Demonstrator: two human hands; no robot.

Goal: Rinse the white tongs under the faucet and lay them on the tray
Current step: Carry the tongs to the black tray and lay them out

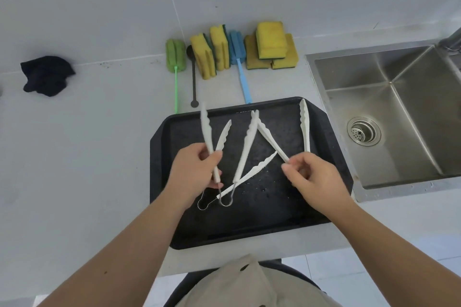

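Three pairs of white tongs are at the tray. The left pair [208, 132] is gripped by the left hand [192, 172]. Its fingers [214, 156] curl round the arms a little short of the wire ring at the joined end, and the tips fan away from the fingers toward the wall. The right pair [305, 127] is pinched by the right hand [316, 179], whose fingers [289, 169] close where the two arms meet. Both arms spread out beyond the fingertips. The middle pair [245, 147] lies between the two sets of fingers on the black tray [262, 219], and neither hand touches it. I cannot tell whether the held pairs rest on the tray or hang just above it.

The tongs look like thin, light, springy plastic with scalloped edges. Drops on the tray suggest they are wet and so probably slippery. The joined end seems the surest hold, since one grip there takes both arms, whereas the tips would likely flex.

The sink [399, 112] lies to the right of the right fingers, with the faucet [451, 40] at its far corner. Beyond the fingers, sponges [270, 40] and two brushes stand on the worktop [99, 144] by the wall. A black cloth [46, 76] sits well off to the left.
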